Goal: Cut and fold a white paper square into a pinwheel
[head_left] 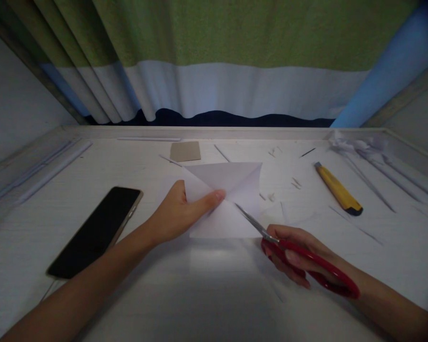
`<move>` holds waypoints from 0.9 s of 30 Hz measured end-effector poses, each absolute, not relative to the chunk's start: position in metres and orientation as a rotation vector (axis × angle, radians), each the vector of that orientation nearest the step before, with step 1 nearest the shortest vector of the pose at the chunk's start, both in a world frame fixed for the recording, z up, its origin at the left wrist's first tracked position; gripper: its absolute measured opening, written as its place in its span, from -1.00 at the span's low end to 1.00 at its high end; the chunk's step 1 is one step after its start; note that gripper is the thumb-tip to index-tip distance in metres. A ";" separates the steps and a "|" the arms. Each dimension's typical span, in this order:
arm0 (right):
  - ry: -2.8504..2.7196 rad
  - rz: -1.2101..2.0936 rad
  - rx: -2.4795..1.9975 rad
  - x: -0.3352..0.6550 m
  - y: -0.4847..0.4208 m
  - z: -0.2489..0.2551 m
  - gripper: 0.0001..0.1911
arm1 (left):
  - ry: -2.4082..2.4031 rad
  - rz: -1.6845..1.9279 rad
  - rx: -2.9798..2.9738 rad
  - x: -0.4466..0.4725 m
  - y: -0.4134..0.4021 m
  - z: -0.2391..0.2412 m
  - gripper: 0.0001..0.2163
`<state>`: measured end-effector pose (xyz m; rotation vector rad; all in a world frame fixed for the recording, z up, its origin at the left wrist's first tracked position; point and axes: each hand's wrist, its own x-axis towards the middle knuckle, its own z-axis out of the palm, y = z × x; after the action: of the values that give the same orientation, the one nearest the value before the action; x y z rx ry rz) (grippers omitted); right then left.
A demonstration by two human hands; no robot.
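Observation:
A square sheet of white paper (235,178) with diagonal creases is held over the table, its far edge raised a little. My left hand (185,206) grips it from the left, thumb pressed near the centre and the other fingers hidden beneath. In my right hand (296,247) is a pair of scissors (317,261) with red handles and metal blades. The blades look nearly closed and point up-left, their tips over the paper close to its middle, just right of my left thumb. Whether the tips touch the paper I cannot tell.
A black phone (96,232) lies left on the white table (146,304). To the right are a yellow utility knife (337,187), rolled paper sticks (392,175) and crumpled paper (360,142). A grey-brown card (185,151) and paper scraps lie behind the sheet. A curtain (235,38) hangs at the back.

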<state>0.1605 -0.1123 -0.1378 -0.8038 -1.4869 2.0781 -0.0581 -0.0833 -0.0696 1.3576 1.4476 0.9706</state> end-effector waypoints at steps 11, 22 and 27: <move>-1.468 2.110 -0.806 0.161 -0.114 -0.135 -0.66 | 1.439 0.978 1.321 -0.053 -0.091 -0.066 -0.91; -1.440 2.132 -0.852 0.159 -0.116 -0.124 -0.65 | 1.452 0.963 1.329 -0.051 -0.092 -0.063 -0.92; -1.452 2.130 -0.860 0.159 -0.117 -0.123 -0.66 | 1.446 0.967 1.329 -0.051 -0.092 -0.063 -0.92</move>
<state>0.1595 -0.1166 -0.1226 -0.8598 -1.4516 2.1303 -0.0505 -0.0920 -0.0626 1.3291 1.4460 0.9672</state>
